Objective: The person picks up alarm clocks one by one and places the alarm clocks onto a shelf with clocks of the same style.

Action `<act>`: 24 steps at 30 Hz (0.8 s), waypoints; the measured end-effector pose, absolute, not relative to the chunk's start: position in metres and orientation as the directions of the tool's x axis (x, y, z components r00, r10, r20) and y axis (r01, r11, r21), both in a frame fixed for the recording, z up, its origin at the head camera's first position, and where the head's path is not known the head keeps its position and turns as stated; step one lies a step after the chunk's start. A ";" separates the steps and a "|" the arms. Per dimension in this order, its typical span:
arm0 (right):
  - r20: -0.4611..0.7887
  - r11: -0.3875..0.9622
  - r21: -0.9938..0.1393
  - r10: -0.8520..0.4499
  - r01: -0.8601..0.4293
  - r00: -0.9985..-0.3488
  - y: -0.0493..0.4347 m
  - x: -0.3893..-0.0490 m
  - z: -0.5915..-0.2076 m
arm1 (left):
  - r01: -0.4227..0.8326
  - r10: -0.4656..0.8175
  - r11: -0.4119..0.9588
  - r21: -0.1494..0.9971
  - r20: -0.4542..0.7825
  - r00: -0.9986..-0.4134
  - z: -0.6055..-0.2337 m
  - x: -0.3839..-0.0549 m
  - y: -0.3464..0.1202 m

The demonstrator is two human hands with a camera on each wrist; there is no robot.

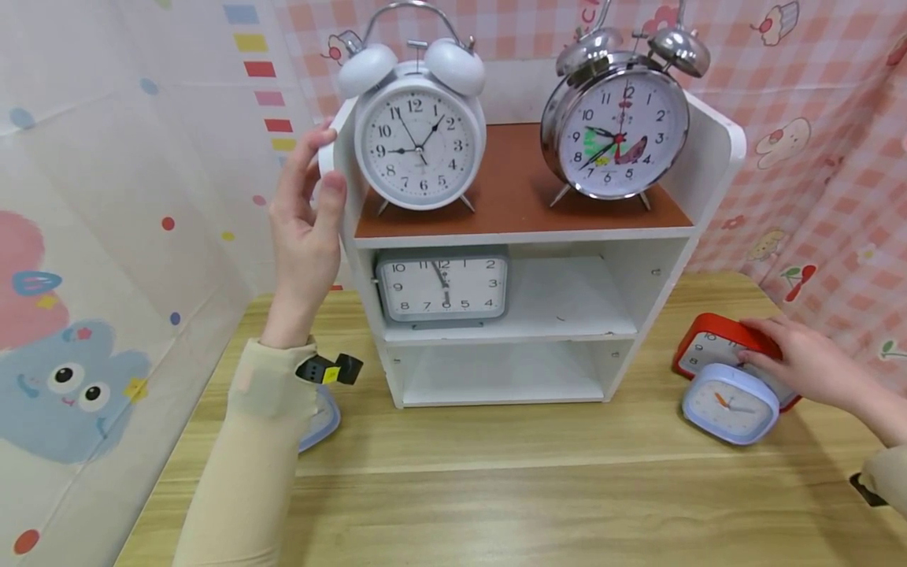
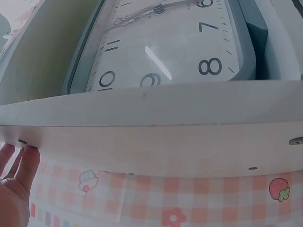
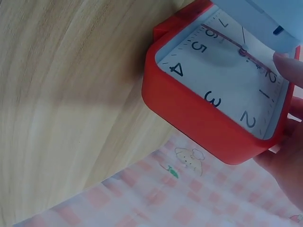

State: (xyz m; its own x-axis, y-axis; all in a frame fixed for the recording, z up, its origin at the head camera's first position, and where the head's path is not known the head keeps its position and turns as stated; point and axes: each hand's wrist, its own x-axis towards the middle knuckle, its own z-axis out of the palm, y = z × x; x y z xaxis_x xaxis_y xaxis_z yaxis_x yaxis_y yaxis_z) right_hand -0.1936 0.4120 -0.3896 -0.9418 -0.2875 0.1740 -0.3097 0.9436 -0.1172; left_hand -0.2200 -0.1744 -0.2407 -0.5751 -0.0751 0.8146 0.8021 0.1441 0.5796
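My left hand (image 1: 306, 224) touches the outer left side panel of a white shelf (image 1: 520, 232), fingers near its upper front edge. In the left wrist view, fingertips (image 2: 31, 156) meet that panel. At the right, my right hand (image 1: 815, 358) grips a red alarm clock (image 3: 189, 125) from above, thumb on its front and fingers behind. A small light-blue clock (image 1: 730, 403) stands in front of the red clock, covering part of its face. On the shelf's brown top stand a white twin-bell clock (image 1: 421, 150) and a silver twin-bell clock (image 1: 616, 138).
A grey-blue rectangular clock (image 1: 442, 285) occupies the left of the middle shelf. Another pale-blue clock (image 1: 322, 420) lies partly hidden behind my left sleeve. The wooden table (image 1: 496, 504) carries the shelf. Patterned cloth (image 1: 836, 157) hangs close behind and on both sides.
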 end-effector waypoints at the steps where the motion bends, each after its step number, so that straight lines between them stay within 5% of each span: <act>1: 0.175 0.941 -0.127 -0.288 -0.312 -0.941 0.412 -0.194 -0.390 | 0.801 -0.076 0.144 0.581 0.814 -0.576 -0.241 -0.220 -0.174; 24: 0.491 0.942 -0.091 -0.240 -0.323 -0.838 0.386 -0.175 -0.351 | 0.812 -0.074 0.145 0.566 0.824 -0.562 -0.241 -0.220 -0.175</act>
